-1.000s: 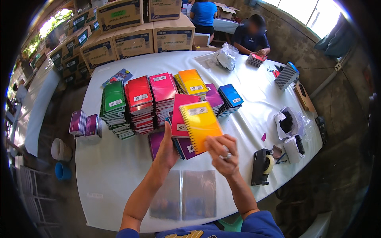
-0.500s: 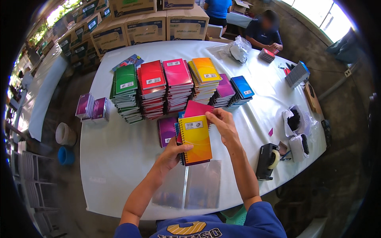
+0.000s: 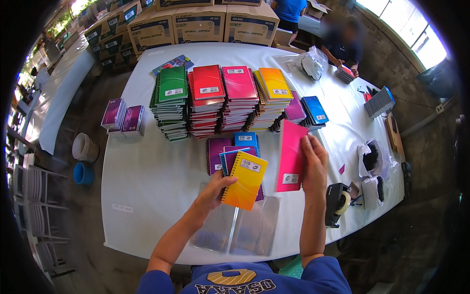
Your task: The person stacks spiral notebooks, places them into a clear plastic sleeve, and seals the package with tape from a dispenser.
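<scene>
My left hand (image 3: 214,190) grips a small fanned bunch of spiral notebooks, with a yellow notebook (image 3: 246,180) on top and blue and purple ones peeking out beneath. In my right hand (image 3: 315,159) is a pink notebook (image 3: 291,159), held upright and apart from the bunch, thumb and fingers on its right edge. Beyond the bunch, a purple notebook (image 3: 214,149) and a blue notebook (image 3: 246,138) lie on the table. Below my hands, clear plastic sleeves (image 3: 254,228) lie flat, partly covered by the bunch.
Tall notebook stacks, green (image 3: 171,103), red (image 3: 207,100), pink (image 3: 239,95) and yellow (image 3: 273,93), stand across the table (image 3: 142,196). A tape dispenser (image 3: 336,206) and plastic bags (image 3: 372,161) sit at right. Cartons (image 3: 198,27) rise behind; a co-worker (image 3: 340,46) sits at the far right.
My right hand has drawn the pink notebook out from behind the yellow one and moved it right. The left-hand bunch has tilted and fanned out. The whole view has shifted slightly.
</scene>
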The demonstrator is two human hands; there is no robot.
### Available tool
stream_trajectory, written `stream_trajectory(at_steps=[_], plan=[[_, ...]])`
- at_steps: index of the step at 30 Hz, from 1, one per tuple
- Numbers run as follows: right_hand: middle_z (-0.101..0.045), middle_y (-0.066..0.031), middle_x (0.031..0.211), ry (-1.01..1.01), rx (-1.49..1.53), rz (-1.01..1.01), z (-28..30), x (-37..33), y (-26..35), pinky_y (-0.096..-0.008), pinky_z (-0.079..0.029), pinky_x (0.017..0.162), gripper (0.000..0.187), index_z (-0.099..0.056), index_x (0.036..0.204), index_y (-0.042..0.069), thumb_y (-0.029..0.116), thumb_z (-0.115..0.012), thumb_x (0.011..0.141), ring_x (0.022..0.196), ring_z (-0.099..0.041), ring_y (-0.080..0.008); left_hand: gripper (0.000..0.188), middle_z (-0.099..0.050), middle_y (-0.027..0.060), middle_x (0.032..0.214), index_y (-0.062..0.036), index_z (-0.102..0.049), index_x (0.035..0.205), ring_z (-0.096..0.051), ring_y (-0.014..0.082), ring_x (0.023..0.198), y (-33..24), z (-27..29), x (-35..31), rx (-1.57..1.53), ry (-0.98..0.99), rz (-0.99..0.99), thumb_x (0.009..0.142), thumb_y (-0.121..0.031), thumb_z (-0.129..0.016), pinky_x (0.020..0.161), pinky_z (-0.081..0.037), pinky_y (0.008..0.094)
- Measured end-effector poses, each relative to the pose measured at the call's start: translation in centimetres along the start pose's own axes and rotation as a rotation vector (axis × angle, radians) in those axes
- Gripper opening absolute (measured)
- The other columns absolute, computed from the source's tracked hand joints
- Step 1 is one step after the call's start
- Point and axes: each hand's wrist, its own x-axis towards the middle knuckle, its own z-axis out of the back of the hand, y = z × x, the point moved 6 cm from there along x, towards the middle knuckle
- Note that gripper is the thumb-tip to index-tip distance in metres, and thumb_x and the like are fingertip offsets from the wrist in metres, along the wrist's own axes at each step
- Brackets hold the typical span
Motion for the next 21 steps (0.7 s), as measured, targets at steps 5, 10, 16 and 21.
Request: stream_trajectory(at_steps=[5, 10, 16, 21], plan=[[-0.062, -0.0037, 0.087, 0.005, -0.330, -0.123, -0.2, -1.9, -7.4, -0.0224, -0.046, 0.069, 0.022, -0.060, 0.100, -0.001, 0.021, -0.058, 0.098, 0.078, -0.056, -0.0075, 0.054, -0.062, 0.0118, 0.116, -0.0001, -0.046, 0.129, -0.065, 0.0206, 0.102, 0.4, 1.1, -0.1, -0.147, -0.033, -0.083, 0.086, -0.024, -0.069, 0.087, -0.055, 0.0365], [-0.060, -0.0141, 0.090, -0.033, -0.718, 0.110, -4.3, -2.2, -8.6, -0.0350, -0.048, 0.069, 0.020, -0.054, 0.098, -0.003, 0.016, -0.059, 0.096, 0.075, -0.058, -0.0217, 0.052, -0.062, 0.0104, 0.116, -0.0016, -0.047, 0.128, -0.065, 0.0189, 0.102, 0.9, 0.7, 0.0, -0.064, -0.083, -0.096, 0.086, -0.022, -0.070, 0.086, -0.056, 0.0362], [-0.050, -0.0232, 0.121, 0.117, -0.995, 0.498, -11.7, 0.4, -5.7, -0.0478, -0.042, 0.090, 0.035, -0.050, 0.114, -0.004, 0.017, -0.064, 0.089, 0.106, -0.053, -0.0397, 0.047, -0.064, 0.0105, 0.113, -0.0028, -0.051, 0.124, -0.066, 0.0196, 0.098, -2.0, 4.0, -1.1, -0.149, -0.239, -0.178, 0.085, -0.018, -0.070, 0.083, -0.057, 0.0372], [-0.050, -0.0182, 0.133, 0.182, -1.090, 1.099, -18.8, 8.0, -3.9, -0.0453, -0.036, 0.103, 0.045, -0.050, 0.129, -0.003, 0.012, -0.061, 0.088, 0.122, -0.049, -0.0329, 0.045, -0.065, 0.0112, 0.108, -0.0016, -0.053, 0.122, -0.068, 0.0200, 0.093, -5.1, 8.0, -0.3, -0.162, -0.244, -0.201, 0.085, -0.020, -0.070, 0.079, -0.058, 0.0353]])
